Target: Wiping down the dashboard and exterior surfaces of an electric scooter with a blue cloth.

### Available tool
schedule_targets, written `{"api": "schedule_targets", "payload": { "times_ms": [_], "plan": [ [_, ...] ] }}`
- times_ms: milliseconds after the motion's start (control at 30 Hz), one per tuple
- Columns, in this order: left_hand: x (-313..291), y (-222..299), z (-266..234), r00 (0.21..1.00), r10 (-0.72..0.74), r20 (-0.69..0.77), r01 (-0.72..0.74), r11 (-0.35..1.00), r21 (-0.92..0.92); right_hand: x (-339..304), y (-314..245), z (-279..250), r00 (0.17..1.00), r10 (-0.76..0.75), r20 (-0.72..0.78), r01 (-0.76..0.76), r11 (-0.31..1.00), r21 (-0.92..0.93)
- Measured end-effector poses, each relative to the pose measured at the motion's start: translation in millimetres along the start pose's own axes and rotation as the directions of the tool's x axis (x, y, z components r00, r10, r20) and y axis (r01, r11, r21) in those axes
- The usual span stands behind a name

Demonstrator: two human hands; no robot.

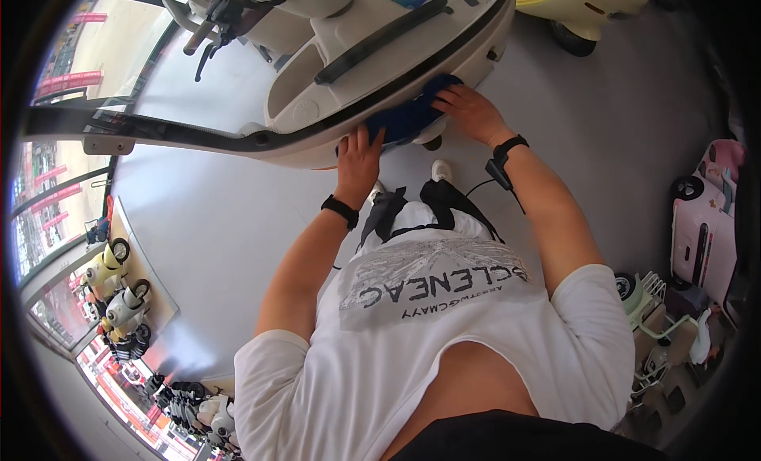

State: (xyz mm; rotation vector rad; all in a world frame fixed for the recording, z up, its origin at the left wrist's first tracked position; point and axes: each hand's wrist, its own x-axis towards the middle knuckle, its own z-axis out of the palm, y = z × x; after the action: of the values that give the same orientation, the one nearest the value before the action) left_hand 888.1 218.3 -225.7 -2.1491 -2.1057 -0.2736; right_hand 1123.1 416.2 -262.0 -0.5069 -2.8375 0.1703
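Blue cloth [404,122] is held up against the outer side of the white vehicle body [479,61], just below the dark trim, i.e. straight ahead of the wearer. Its long axis is slanted from near-left to far-right, roughly parallel w/ the body's edge there. Neither hand is really nearer tbh, b/c both ends are covered: the near-left end is touched by the left hand [359,164], the far-right end by the right hand [474,116]. Hands are set well apart w/ the cloth spanning btwn them; whether it's gripped or just pressed flat can't be told, as the undersides are hidden. Pose-wise, both arms are stretched fwd, left fingers pointed away from the chest, right hand angled inward over the cloth. A black band [341,212] is worn on the left wrist, fwiw.
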Motion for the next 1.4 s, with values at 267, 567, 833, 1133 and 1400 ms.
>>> {"api": "schedule_targets", "payload": {
  "times_ms": [267,567,833,1133,1400],
  "plan": [
    [99,80,18,0.998,-0.058,-0.016,0.058,0.998,-0.039,-1,67,-32,0.95,0.311,-0.002,-0.309,0.946,0.095],
    [1,12,-13,0.988,-0.144,0.052,0.141,0.988,0.058,9,-44,-1,0.981,0.161,-0.107,-0.134,0.966,0.222],
    [-61,-47,-34,0.946,-0.256,0.199,0.224,0.959,0.172,43,-89,18,0.982,-0.11,-0.152,0.146,0.957,0.251],
    [-13,3,-11,0.955,-0.198,0.22,0.194,0.98,0.036,23,12,15,0.932,-0.354,-0.082,0.363,0.917,0.163],
    [95,97,15,0.956,-0.188,0.226,0.199,0.98,-0.024,14,143,-35,0.941,-0.328,-0.086,0.339,0.909,0.244]
  ]
}}
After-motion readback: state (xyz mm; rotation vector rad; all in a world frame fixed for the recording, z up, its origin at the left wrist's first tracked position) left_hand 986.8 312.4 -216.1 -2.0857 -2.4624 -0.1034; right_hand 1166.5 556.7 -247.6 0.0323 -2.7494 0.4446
